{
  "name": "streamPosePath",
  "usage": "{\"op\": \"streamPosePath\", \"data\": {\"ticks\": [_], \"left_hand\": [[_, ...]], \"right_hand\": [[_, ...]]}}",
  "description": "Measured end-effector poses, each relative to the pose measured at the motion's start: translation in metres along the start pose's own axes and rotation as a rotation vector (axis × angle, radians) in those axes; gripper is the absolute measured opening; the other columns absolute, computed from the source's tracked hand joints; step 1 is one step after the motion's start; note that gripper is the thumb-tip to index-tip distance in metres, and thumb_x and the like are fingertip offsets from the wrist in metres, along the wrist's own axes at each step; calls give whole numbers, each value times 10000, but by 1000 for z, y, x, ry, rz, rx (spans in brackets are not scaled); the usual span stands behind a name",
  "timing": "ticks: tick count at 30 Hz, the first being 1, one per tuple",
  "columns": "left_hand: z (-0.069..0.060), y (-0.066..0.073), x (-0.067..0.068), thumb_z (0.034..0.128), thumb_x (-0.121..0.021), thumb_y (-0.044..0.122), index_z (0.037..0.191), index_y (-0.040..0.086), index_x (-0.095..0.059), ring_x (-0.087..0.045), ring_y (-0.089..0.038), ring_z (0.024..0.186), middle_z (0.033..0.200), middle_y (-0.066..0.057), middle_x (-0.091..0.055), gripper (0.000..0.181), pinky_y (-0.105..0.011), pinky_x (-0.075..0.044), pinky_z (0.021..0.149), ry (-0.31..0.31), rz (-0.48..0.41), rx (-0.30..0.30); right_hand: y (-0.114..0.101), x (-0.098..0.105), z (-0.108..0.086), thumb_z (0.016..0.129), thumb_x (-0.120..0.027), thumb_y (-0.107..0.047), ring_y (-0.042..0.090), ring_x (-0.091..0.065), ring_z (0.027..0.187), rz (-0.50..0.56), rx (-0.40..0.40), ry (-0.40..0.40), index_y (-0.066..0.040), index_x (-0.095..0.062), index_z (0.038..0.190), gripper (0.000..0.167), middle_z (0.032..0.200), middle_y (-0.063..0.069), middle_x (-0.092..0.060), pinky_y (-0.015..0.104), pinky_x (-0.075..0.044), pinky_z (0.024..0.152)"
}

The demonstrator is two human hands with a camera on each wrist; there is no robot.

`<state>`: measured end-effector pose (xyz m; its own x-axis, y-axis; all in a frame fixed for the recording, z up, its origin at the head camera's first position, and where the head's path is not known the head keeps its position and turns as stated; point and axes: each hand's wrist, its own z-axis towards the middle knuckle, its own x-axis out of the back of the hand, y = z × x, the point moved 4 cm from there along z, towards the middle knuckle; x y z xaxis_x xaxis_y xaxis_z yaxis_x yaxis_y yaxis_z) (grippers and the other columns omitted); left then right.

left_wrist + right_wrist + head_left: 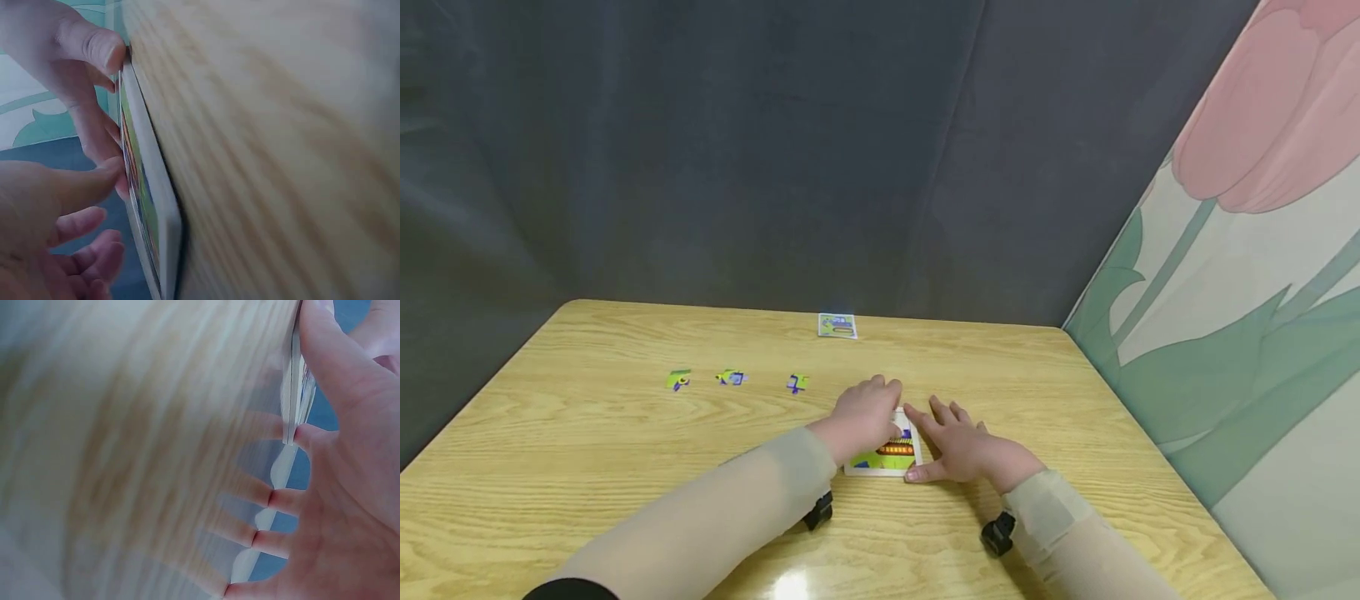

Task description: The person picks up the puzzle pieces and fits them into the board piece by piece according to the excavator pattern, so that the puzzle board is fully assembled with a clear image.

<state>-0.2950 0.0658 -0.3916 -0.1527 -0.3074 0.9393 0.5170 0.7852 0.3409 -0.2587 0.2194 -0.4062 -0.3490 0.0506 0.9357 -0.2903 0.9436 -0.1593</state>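
A small white-framed jigsaw puzzle lies flat on the table, its picture showing green ground and an orange track. Over its upper left part is my left hand, hiding that area. In the left wrist view, the left thumb reaches straight to the picture surface, while the other fingers bend loosely beside the frame. My right hand is spread along the puzzle's right side. Its thumb and index finger touch the frame, and the other fingertips rest on the table, as the right wrist view shows.
Three loose jigsaw pieces lie left of the puzzle: one far left, one beside it, one nearer. A picture card sits near the table's back edge. Behind hangs a dark curtain; a tulip-patterned cloth stands right.
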Motion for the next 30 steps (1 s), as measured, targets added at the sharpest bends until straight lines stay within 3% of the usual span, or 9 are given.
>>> {"op": "streamPosePath", "data": {"ticks": [4, 7, 11, 18, 24, 30], "left_hand": [[-5, -18, 21, 887, -757, 265, 1015, 115, -594, -510, -174, 815, 880, 8, -494, 255, -344, -454, 740, 81, -34, 7], [-11, -44, 45, 866, -771, 216, 1004, 103, -626, -534, -200, 863, 911, -4, -527, 230, -378, -458, 777, 140, -33, 43], [-25, -89, 73, 841, -772, 154, 976, 96, -652, -554, -245, 896, 958, -47, -571, 189, -423, -457, 788, 162, -57, 112], [-63, -178, 105, 852, -746, 127, 1057, 38, -661, -557, -323, 908, 1036, -173, -605, 239, -486, -440, 766, 130, -110, 213], [-86, -232, 108, 891, -704, 103, 1128, -24, -621, -539, -363, 939, 1098, -242, -572, 281, -466, -448, 735, 82, -224, 273], [-99, -258, 103, 823, -740, 41, 1107, -45, -606, -525, -351, 916, 1134, -270, -568, 325, -434, -426, 742, 23, -230, 329]], "right_hand": [[-1, 2, -1, 779, -629, -720, 502, -132, 1423, 3, -7, 16, -281, -180, 1588, 1024, 1617, 196, -95, 769, -198, 985], [-2, 2, 1, 775, -641, -711, 497, -140, 1424, 4, -10, 25, -286, -185, 1587, 1024, 1617, 193, -101, 764, -204, 988], [-2, 2, 2, 781, -657, -690, 493, -135, 1426, 9, -11, 33, -285, -185, 1587, 1018, 1617, 193, -100, 762, -203, 991], [-3, 5, 5, 784, -657, -686, 507, -136, 1420, 13, -6, 34, -263, -192, 1587, 1020, 1611, 212, -109, 759, -202, 994], [0, 3, 5, 774, -661, -692, 507, -145, 1418, 8, -23, 30, -265, -200, 1586, 1027, 1609, 211, -118, 763, -207, 988], [3, 1, 7, 777, -646, -703, 506, -142, 1419, 10, -9, 35, -282, -186, 1587, 1023, 1614, 200, -106, 768, -208, 982]]}}
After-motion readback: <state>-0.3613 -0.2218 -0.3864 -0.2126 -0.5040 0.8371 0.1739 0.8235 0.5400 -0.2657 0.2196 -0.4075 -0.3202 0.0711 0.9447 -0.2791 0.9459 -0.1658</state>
